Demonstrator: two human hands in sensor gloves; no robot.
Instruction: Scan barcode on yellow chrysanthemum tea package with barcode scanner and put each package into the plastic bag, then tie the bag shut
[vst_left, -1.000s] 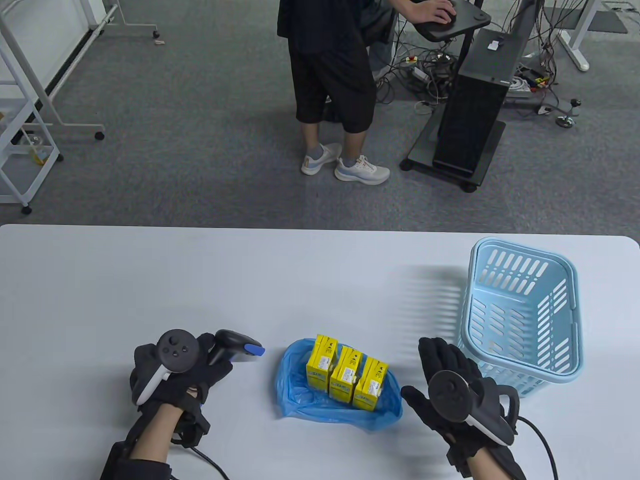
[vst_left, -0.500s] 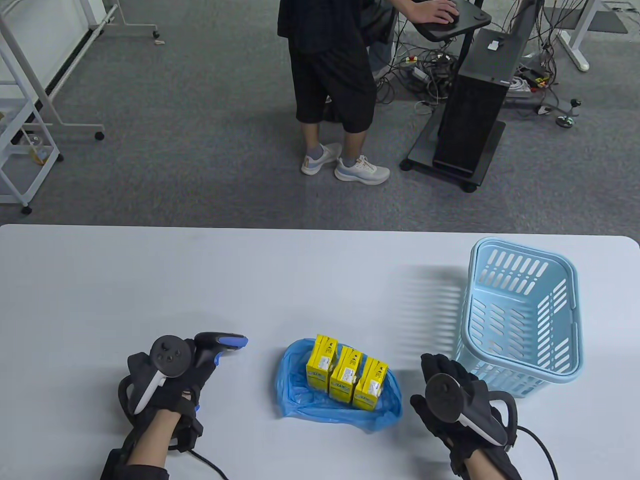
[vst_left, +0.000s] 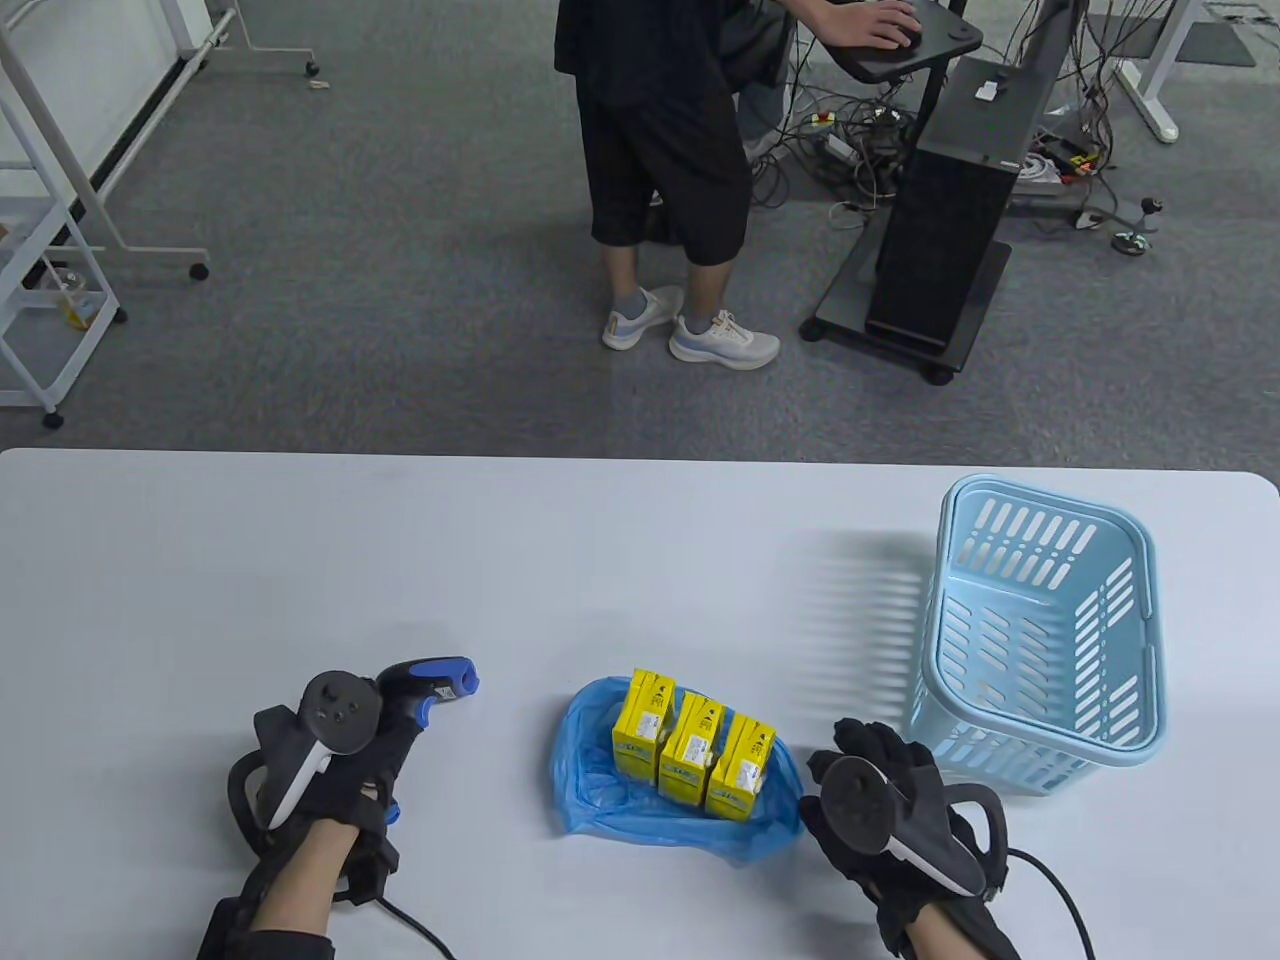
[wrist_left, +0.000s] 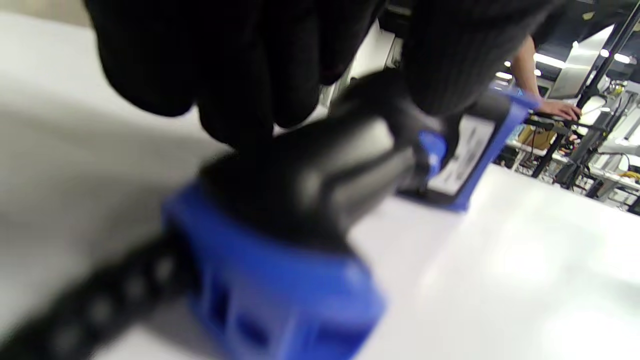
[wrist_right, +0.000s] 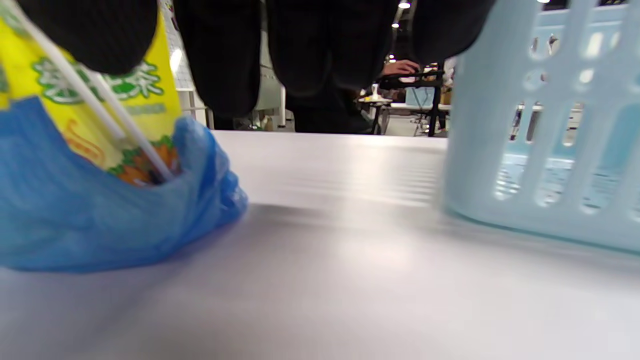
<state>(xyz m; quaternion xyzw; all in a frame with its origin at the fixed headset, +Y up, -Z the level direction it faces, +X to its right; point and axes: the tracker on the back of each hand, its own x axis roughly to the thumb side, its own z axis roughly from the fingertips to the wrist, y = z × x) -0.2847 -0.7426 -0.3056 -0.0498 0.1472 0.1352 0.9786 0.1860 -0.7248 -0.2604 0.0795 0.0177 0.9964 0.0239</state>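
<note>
Three yellow tea packages stand side by side in the open blue plastic bag at the table's front middle. My left hand grips the handle of the black and blue barcode scanner, left of the bag. In the left wrist view the scanner sits low on the table under my fingers. My right hand hovers at the bag's right edge with relaxed fingers and holds nothing. The right wrist view shows the bag and a package at left.
A light blue slatted basket stands at the right, close behind my right hand, and fills the right of the right wrist view. Beyond the table's far edge a person stands by a black cart.
My left hand has drawn the scanner down, left and nearer, turning its head away from the bag. My right hand has slid left and nearer, up to the bag's right edge.
</note>
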